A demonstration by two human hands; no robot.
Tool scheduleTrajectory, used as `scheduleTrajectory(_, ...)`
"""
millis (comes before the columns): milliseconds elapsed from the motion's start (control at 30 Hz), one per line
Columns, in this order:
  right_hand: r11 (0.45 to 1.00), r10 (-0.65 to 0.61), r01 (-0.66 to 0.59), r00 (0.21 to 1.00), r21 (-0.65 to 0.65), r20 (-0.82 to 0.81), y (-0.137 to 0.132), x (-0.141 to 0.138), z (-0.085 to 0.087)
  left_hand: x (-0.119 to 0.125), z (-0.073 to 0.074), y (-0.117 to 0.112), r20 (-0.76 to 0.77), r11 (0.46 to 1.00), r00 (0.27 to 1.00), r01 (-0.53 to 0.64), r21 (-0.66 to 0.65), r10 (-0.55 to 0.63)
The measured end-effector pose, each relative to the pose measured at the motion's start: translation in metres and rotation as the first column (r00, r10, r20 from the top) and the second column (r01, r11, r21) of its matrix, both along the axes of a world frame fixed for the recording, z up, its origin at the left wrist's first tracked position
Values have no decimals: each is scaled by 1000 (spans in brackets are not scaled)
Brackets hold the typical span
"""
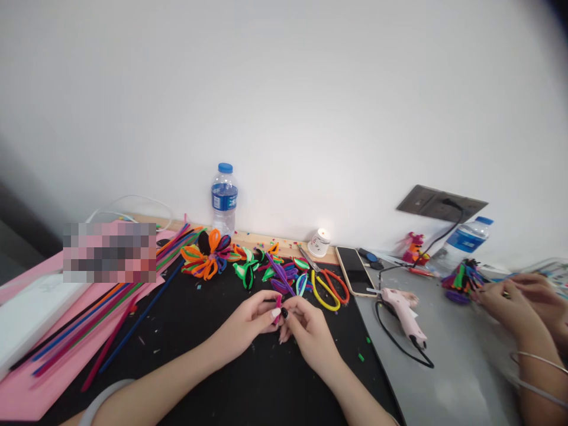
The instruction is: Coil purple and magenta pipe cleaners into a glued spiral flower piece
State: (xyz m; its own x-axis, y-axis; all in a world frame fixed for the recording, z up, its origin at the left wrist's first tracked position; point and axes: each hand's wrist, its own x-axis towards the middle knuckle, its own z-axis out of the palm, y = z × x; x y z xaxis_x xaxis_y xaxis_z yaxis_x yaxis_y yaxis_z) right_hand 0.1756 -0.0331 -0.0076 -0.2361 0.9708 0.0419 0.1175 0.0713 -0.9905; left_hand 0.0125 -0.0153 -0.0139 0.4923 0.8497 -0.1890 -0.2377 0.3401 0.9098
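My left hand and my right hand meet over the black work surface. Between their fingertips is a short magenta pipe cleaner, bent and partly covered by the fingers. Both hands are closed in a pinch on it. Just beyond them lie looped pipe-cleaner petals: a purple bundle, a green and black piece, and a multicoloured flower with orange loops. Scissors with yellow and orange handles rest near my right hand.
Long pipe cleaners lie on pink sheets at left. A water bottle and a paper cup stand by the wall. A phone and a corded pink glue gun lie at right, near another person's hands.
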Motion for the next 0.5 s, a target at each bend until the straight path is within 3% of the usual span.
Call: scheduleTrajectory(500, 999, 9, -11, 999, 37, 34, -2, -2, 6, 1, 4, -1, -18, 1000, 1000, 21, -20, -21)
